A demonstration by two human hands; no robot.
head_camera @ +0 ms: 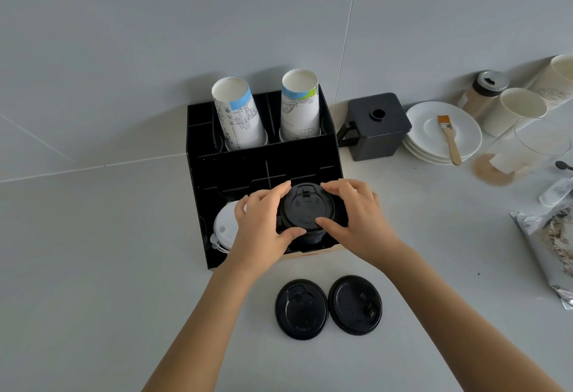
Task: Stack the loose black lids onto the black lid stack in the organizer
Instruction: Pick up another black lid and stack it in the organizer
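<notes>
Black lid stack (307, 212) sat in the organizer's (263, 168) front right compartment. I saw both hands, left (263, 224) and right (353, 215), gripping its top lid. Two loose black lids (328, 306) lay on the counter (93, 267), nearer me.

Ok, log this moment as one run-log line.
left hand: on black lid stack | right hand: on same stack | stack: in organizer | loose black lids: two on counter, unstacked

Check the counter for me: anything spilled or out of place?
Yes. A tan powder spill lies on the counter right of the stacked saucers, beneath a tipped clear cup. Two loose black lids remain unstacked.
</notes>
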